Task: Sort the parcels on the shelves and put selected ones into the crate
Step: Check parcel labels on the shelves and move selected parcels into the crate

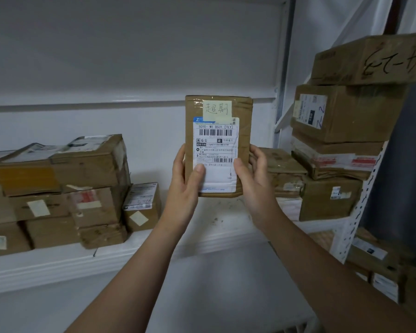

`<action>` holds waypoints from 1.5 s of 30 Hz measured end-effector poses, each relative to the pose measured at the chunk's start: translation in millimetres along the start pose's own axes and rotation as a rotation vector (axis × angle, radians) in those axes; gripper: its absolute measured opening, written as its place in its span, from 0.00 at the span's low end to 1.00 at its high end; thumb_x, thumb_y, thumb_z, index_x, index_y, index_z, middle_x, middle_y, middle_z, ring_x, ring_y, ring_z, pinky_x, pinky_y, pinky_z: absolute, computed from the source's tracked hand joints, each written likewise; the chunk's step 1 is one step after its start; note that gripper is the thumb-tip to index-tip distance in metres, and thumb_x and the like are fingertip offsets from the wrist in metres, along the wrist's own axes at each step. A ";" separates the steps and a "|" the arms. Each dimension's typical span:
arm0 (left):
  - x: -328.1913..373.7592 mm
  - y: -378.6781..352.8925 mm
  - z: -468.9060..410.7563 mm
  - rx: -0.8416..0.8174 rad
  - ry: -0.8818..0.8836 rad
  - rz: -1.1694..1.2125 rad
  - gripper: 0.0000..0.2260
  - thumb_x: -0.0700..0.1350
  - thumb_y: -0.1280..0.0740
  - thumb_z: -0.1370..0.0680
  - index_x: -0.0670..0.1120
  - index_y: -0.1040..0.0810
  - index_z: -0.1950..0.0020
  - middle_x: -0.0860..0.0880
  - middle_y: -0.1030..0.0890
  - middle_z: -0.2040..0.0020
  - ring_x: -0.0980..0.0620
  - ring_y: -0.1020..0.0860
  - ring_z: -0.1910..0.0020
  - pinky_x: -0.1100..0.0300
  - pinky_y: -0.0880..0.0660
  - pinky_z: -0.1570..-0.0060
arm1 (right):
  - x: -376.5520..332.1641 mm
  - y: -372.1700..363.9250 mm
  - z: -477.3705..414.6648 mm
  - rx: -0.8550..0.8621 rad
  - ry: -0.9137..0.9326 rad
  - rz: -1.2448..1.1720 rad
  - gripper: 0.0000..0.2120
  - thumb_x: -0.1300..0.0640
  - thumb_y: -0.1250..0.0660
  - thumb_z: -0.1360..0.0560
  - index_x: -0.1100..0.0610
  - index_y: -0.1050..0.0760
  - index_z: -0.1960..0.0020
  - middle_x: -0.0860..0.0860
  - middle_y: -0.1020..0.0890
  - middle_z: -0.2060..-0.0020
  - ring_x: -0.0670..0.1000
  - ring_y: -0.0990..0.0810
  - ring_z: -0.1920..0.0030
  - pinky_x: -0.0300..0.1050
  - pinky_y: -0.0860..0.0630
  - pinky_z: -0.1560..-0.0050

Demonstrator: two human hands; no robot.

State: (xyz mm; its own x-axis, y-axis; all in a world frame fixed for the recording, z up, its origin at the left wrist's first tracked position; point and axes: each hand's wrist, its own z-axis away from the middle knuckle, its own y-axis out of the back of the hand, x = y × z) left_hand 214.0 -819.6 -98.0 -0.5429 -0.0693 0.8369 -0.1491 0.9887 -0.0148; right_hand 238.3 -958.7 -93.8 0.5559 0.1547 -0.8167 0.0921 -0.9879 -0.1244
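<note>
The left hand and right hand grip the lower edges of a cardboard parcel, held upright above the shelf's front edge so its shipping label and yellow handwritten note face the person for reading. No crate is visible.

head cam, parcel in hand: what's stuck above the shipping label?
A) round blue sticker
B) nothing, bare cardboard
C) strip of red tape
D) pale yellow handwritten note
D: a pale yellow note with handwritten characters is stuck at the top of the parcel, overlapping the upper edge of the white shipping label.
</note>
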 end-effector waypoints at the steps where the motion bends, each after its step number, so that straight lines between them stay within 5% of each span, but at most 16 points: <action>1: 2.1 6.0 5.9 -0.010 0.007 0.015 0.25 0.49 0.39 0.19 0.52 0.43 0.24 0.52 0.26 0.33 0.58 0.24 0.38 0.62 0.24 0.43 | -2.2 -6.9 7.1 0.013 -0.005 0.013 0.14 0.54 0.36 0.21 0.40 0.36 0.40 0.48 0.25 0.37 0.42 0.24 0.39 0.39 0.24 0.41; 4: 2.7 26.9 22.1 -0.032 0.019 0.038 0.24 0.44 0.37 0.20 0.49 0.40 0.25 0.52 0.24 0.34 0.56 0.22 0.40 0.59 0.23 0.43 | -7.3 -27.1 31.2 0.083 -0.006 0.069 0.16 0.55 0.33 0.23 0.42 0.35 0.40 0.42 0.23 0.44 0.38 0.21 0.45 0.33 0.23 0.50; 7: -0.8 45.7 41.6 -0.070 0.036 0.013 0.24 0.45 0.36 0.20 0.49 0.38 0.25 0.51 0.24 0.35 0.55 0.23 0.39 0.53 0.23 0.42 | -6.8 -41.6 59.0 0.140 -0.050 0.136 0.15 0.54 0.33 0.23 0.39 0.33 0.43 0.43 0.20 0.45 0.44 0.20 0.44 0.40 0.21 0.48; 11: -7.3 59.3 74.4 -0.141 0.069 0.011 0.21 0.44 0.36 0.20 0.49 0.35 0.27 0.52 0.23 0.36 0.56 0.22 0.40 0.58 0.22 0.44 | -0.3 -50.6 101.5 0.224 -0.154 0.182 0.16 0.53 0.34 0.22 0.43 0.33 0.38 0.47 0.20 0.42 0.47 0.19 0.44 0.47 0.20 0.45; 18: -46.5 59.8 154.8 -0.284 0.304 0.048 0.21 0.44 0.35 0.20 0.48 0.34 0.28 0.51 0.22 0.37 0.55 0.22 0.41 0.52 0.22 0.44 | 21.9 -39.6 201.1 0.353 -0.375 0.165 0.18 0.56 0.34 0.21 0.53 0.32 0.33 0.47 0.20 0.44 0.38 0.19 0.50 0.35 0.21 0.57; 23: -54.1 36.9 226.3 -0.361 0.448 0.074 0.23 0.45 0.34 0.21 0.48 0.35 0.27 0.52 0.22 0.38 0.61 0.21 0.45 0.63 0.21 0.50 | 20.0 -9.6 281.4 0.502 -0.505 0.164 0.19 0.53 0.32 0.23 0.51 0.33 0.34 0.48 0.22 0.42 0.42 0.20 0.47 0.39 0.19 0.51; 26: -44.2 15.5 265.9 -0.426 0.497 0.101 0.22 0.44 0.34 0.21 0.48 0.34 0.28 0.51 0.21 0.39 0.61 0.20 0.47 0.65 0.22 0.53 | 0.5 15.6 328.0 0.549 -0.576 0.183 0.24 0.50 0.30 0.25 0.51 0.34 0.31 0.50 0.22 0.39 0.48 0.20 0.43 0.45 0.20 0.47; 32: -8.0 -49.4 358.1 -0.611 0.558 0.179 0.18 0.43 0.35 0.20 0.50 0.31 0.31 0.60 0.22 0.44 0.69 0.22 0.50 0.74 0.26 0.56 | -59.2 77.2 431.8 0.736 -0.625 0.262 0.23 0.52 0.31 0.24 0.53 0.33 0.32 0.45 0.22 0.48 0.39 0.22 0.53 0.30 0.24 0.61; 39: 48.0 -145.4 504.9 -0.859 0.652 0.232 0.24 0.51 0.30 0.25 0.51 0.30 0.30 0.54 0.21 0.38 0.56 0.21 0.41 0.58 0.24 0.43 | -160.7 161.0 585.1 0.926 -0.697 0.419 0.26 0.48 0.30 0.25 0.51 0.33 0.31 0.48 0.23 0.45 0.49 0.21 0.45 0.44 0.21 0.48; 45: 102.4 -208.3 619.5 -1.027 0.701 0.222 0.17 0.49 0.35 0.21 0.57 0.31 0.33 0.60 0.21 0.43 0.69 0.21 0.52 0.70 0.25 0.56 | -231.7 214.1 701.7 1.043 -0.720 0.411 0.26 0.49 0.32 0.24 0.50 0.35 0.29 0.50 0.21 0.43 0.47 0.20 0.46 0.37 0.22 0.55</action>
State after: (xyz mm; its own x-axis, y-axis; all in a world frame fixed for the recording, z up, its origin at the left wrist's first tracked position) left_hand -322.5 -1114.9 -348.1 0.1265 -0.1148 0.9853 0.7689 0.6389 -0.0243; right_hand -450.5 -1210.3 -326.6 -0.1967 0.1282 -0.9720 -0.8273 -0.5538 0.0944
